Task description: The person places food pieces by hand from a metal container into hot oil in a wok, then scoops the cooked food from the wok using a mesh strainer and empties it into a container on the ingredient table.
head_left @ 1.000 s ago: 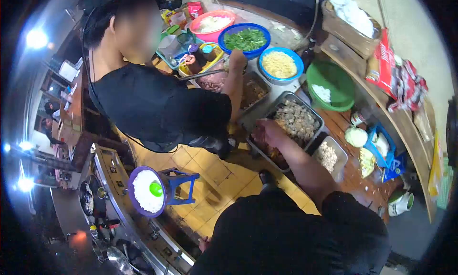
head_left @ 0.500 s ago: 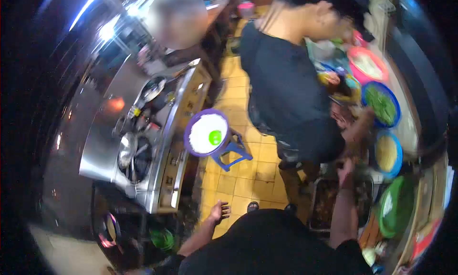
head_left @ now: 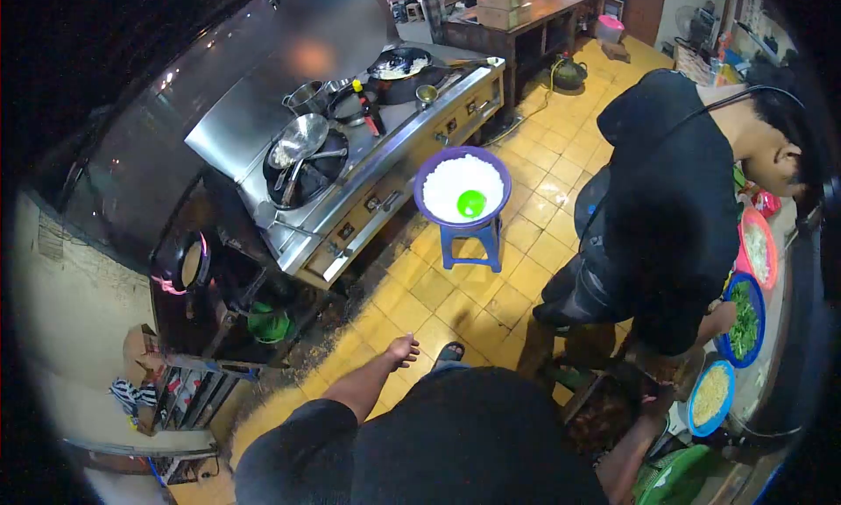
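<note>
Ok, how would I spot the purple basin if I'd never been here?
Find the long steel stove. Beside it, on the yellow tiled floor, stands a blue stool. The purple basin tops it, white inside with something bright green; no other visible basin sits on a stool.

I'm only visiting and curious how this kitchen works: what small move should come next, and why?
Perhaps bring the left hand over towards the dark food. That hand looks empty, out above the floor, while the right hand is already beside the food; whether it holds anything, I can't tell.
</note>
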Tool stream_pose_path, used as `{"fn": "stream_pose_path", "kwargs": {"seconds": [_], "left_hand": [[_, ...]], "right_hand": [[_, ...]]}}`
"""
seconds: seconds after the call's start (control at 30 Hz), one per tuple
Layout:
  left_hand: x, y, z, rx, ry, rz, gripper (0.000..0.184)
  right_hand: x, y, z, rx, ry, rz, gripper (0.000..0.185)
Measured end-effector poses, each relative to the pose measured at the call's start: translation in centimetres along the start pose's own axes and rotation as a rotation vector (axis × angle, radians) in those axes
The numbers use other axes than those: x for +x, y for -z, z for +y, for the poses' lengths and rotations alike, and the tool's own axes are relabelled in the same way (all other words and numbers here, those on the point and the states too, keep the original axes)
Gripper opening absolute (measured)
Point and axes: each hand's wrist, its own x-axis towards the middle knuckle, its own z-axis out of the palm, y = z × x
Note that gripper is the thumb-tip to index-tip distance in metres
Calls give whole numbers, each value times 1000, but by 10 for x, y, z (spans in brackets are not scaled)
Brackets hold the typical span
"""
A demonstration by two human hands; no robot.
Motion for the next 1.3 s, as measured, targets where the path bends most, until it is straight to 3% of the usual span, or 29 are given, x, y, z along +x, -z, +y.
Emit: {"fn": "stream_pose_path", "kwargs": {"seconds": [0.13,0.2,0.4,0.53,0.63,0.8,0.9,0.97,1.07,1.17,1.3], "left_hand": [[2,1,4,12,12,-18,61],[23,6,-4,-51,-78,-87,57],[23,15,13,-18,-101,-108,63],[29,31,12,155,-178,-140,71],[30,34,17,219,-207,-114,72],[49,41,14,228,-249,-105,71],[86,51,5,125,-247,-210,71],[101,50,2,94,-248,-251,71],[113,44,2,130,-256,-259,72],[117,41,9,194,-243,-251,73],[38,16,50,412,-296,-219,75]], "right_hand": [[10,-3,-17,-17,31,-118,67],[16,-8,-27,-17,54,-195,67],[19,13,-71,-175,-196,-367,65],[42,25,-109,1009,-1194,17,44],[53,30,-109,1192,-1389,128,31],[44,42,-111,1252,-1385,83,26],[23,41,-95,1514,-1565,-107,26],[7,71,-124,1403,-1245,-14,30],[-21,88,-125,1476,-1225,-83,29],[-35,113,-142,1472,-1231,-10,27],[-37,129,-144,1449,-1223,-29,26]]}}
